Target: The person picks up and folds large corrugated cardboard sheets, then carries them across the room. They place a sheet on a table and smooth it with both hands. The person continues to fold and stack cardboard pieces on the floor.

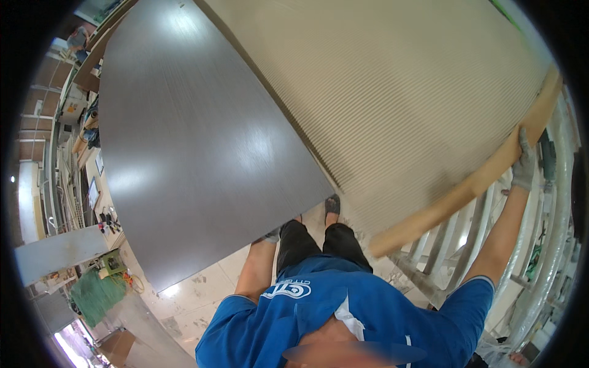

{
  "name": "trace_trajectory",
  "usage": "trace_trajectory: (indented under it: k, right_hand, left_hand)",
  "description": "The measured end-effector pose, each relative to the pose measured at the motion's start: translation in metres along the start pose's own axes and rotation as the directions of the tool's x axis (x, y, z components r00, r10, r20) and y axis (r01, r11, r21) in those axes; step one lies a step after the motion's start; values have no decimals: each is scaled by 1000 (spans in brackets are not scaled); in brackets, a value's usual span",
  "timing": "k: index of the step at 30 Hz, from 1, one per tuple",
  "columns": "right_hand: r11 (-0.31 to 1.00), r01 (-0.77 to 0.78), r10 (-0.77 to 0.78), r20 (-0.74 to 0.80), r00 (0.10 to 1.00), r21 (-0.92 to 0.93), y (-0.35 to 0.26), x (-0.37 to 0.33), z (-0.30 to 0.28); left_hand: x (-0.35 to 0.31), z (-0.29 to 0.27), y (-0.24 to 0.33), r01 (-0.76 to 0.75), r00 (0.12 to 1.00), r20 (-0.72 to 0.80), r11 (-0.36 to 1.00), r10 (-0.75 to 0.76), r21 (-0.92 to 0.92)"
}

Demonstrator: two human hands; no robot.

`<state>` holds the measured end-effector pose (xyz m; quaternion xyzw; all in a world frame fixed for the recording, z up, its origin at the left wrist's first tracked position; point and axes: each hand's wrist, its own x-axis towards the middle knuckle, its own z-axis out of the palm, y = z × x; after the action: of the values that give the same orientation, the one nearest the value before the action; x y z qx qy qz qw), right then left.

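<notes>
A large grey wood-grain panel [202, 141] stretches away from me on the left, its near end by my legs. My left hand [270, 236], in a grey glove, is at this panel's near edge and supports it; its fingers are hidden beneath. To the right lies a wide beige ribbed board [417, 116], with a smooth tan band [448, 211] along its near edge. My right hand [524, 164], in a pale grey glove, is closed on that band near its far right end, with my arm stretched out. A dark gap separates the panel from the board.
A slatted metal frame [442, 245] stands below the tan band. Plastic-wrapped long pieces [555, 245] run along the right. On the left are a light board [61, 251], a green cloth [98, 297], and shelving. Dusty floor tiles [208, 288] show beside me. Another person [78, 40] is at the far left.
</notes>
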<state>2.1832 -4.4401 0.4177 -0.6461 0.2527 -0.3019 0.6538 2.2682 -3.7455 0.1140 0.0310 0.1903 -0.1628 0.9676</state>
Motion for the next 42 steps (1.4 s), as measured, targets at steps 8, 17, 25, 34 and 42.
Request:
trace_trajectory:
  k: [8, 17, 25, 34, 42]
  right_hand:
    - [999, 39, -38, 103, 994, -3, 29, -3, 2]
    - [968, -189, 133, 301, 944, 164, 156, -131, 124]
    - [916, -267, 400, 629, 666, -300, 241, -457, 285]
    - [766, -636, 290, 831, 475, 96, 323, -576, 363]
    - [268, -904, 477, 770, 424, 332, 312, -549, 361]
  left_hand:
    - [15, 24, -9, 4, 998, 64, 1000, -3, -14]
    - [26, 20, -24, 74, 994, 82, 997, -72, -22]
    - [43, -3, -47, 191, 981, 53, 978, -187, -83]
    - [69, -24, -74, 308, 951, 22, 943, -308, -128]
    - [58, -10, -75, 360, 932, 44, 911, -358, -202]
